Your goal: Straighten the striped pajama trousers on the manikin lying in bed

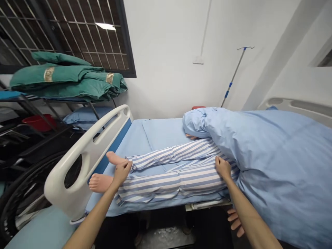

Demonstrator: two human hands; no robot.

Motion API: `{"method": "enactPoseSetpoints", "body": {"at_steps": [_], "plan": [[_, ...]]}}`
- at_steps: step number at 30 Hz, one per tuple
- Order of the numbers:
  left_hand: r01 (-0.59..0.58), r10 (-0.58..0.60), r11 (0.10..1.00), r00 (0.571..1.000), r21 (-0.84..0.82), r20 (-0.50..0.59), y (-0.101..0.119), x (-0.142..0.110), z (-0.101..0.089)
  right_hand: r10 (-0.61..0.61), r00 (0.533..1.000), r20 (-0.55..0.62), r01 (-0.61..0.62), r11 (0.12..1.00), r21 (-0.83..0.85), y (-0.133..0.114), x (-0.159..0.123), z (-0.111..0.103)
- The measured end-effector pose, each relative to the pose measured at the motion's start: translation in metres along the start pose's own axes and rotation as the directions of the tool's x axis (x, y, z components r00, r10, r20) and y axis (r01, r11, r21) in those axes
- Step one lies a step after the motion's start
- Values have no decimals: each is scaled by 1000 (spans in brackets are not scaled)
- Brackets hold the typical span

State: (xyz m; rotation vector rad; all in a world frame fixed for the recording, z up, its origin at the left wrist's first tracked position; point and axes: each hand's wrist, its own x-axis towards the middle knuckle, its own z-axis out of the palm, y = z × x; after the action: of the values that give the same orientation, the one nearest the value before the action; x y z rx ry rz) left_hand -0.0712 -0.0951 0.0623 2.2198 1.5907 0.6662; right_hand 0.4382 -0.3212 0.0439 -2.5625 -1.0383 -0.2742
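Note:
Blue-and-white striped trousers (155, 185) cover the legs of a figure lying on the bed, which looks like a care manikin. Its bare feet (100, 182) point toward the footboard. My left hand (122, 173) is closed on the trouser cloth near the ankles, fingers pinched. Higher up, at the thigh of the nearer leg, my right hand (223, 167) is closed on the same trousers. A blue quilt (275, 148) hides the figure's upper body. One of its hands (192, 136) peeks out at the quilt's far edge; another hand (236, 222) hangs below my right forearm.
The white footboard (59, 176) rises at the left, with a wheelchair wheel (18, 200) beyond it. Green folded bedding (70, 77) lies on a rack by the barred window. An IV pole (234, 74) stands behind the bed. Light blue sheet (163, 129) covers the mattress.

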Motion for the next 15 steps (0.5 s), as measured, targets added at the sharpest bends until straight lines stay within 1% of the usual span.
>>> {"method": "enactPoseSetpoints", "body": {"at_steps": [2, 5, 7, 9, 11, 12, 13, 15], "plan": [[74, -74, 997, 997, 16, 10, 3, -3, 13, 7, 1000, 13, -6, 999, -48, -1, -1, -2], [158, -167, 973, 985, 171, 43, 1, -15, 34, 2, 998, 62, 6, 993, -119, -4, -1, -7], [188, -202, 952, 979, 241, 34, 0, -21, 42, -7, 994, 111, 23, 989, -144, -11, -1, -10], [186, -205, 945, 978, 268, 44, 1, -24, 43, -44, 987, 156, 63, 991, -118, -27, -2, -12], [175, -200, 944, 978, 280, 62, 2, -24, 41, -129, 974, 184, 137, 990, -31, -57, -8, -10], [177, -203, 943, 977, 281, 68, 3, -24, 41, -193, 962, 193, 190, 981, 34, -79, -12, -9], [181, -209, 943, 975, 278, 72, 3, -24, 40, -258, 947, 193, 241, 965, 107, -106, -18, -8], [190, -216, 946, 974, 264, 72, 4, -24, 40, -383, 907, 177, 332, 906, 261, -170, -32, -9]]}}
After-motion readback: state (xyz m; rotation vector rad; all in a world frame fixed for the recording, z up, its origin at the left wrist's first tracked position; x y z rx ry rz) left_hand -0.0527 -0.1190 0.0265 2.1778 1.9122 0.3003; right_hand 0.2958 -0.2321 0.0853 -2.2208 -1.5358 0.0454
